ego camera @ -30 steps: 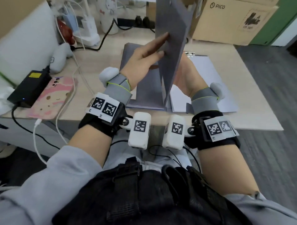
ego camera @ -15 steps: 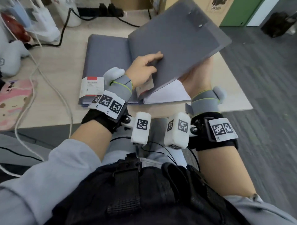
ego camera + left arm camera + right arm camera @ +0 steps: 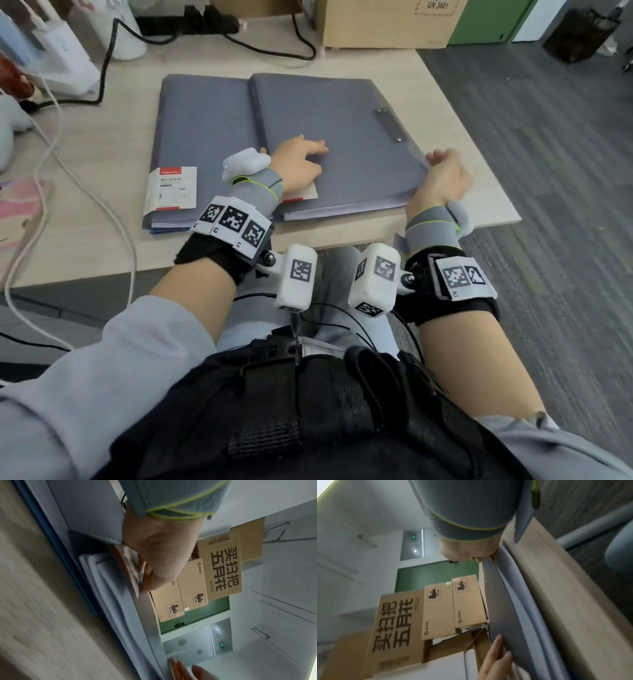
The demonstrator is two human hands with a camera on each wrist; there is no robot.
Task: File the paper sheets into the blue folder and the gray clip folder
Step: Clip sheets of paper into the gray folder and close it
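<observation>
The gray clip folder [image 3: 329, 137] lay shut on the desk [image 3: 102, 150], overlapping the blue folder [image 3: 202, 137]. The left hand [image 3: 298, 164] pressed flat on its cover (fingers spread); the right hand [image 3: 443, 174] pinched its right edge.

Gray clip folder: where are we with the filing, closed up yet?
Looks nearly done: the gray clip folder lies cover-down on the desk, white sheet edges showing underneath. In hand: left hand rests on the cover, right hand grips its right edge. The second folder lies closed alongside. Left: let go; contents can't be confirmed.
</observation>
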